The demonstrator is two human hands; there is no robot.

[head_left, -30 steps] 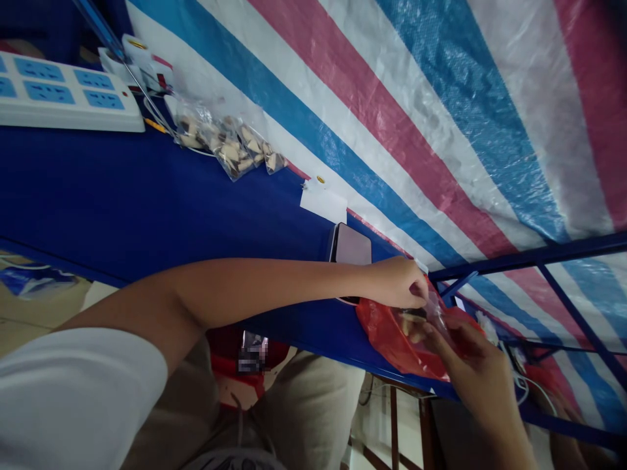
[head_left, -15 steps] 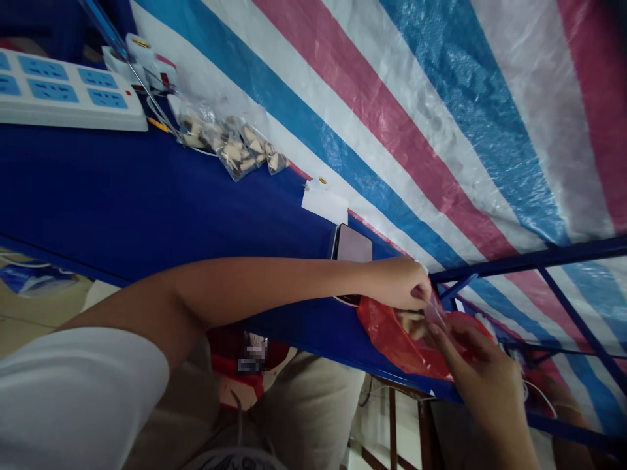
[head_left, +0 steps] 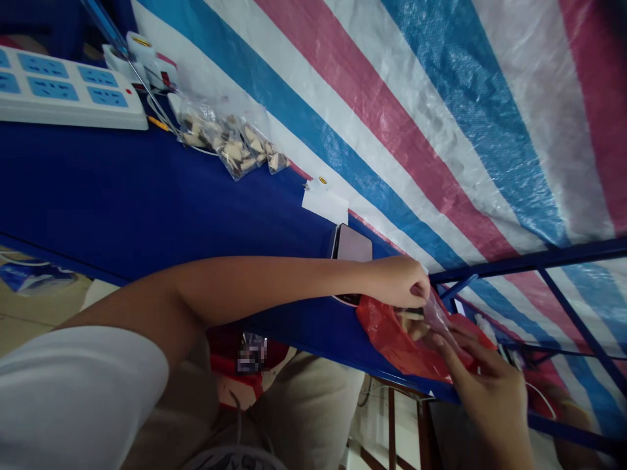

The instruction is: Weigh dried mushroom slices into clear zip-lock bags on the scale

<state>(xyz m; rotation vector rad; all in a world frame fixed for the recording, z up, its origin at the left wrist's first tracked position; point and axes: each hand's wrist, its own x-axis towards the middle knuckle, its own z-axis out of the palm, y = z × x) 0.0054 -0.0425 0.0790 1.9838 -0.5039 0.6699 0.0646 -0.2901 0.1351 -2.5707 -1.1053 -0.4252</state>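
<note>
Your left hand (head_left: 399, 282) pinches the small clear bag (head_left: 435, 315) shut-fingered at its top. Your right hand (head_left: 490, 385) presses fingertips to its lower side; I cannot tell whether they grip. The bag lies over the red bag (head_left: 386, 333), at 4 o'clock from the phone (head_left: 351, 245). It is likely light, limp and slippery, so hold it by the rim.

left hand (head_left: 401, 282) pinches clear bag (head_left: 437, 316) | right hand (head_left: 490, 385) touches it | red bag (head_left: 386, 329) beneath

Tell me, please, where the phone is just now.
In the head view, the phone lies on the blue table near centre, just beyond the left hand, between the white card and the red bag.
</note>
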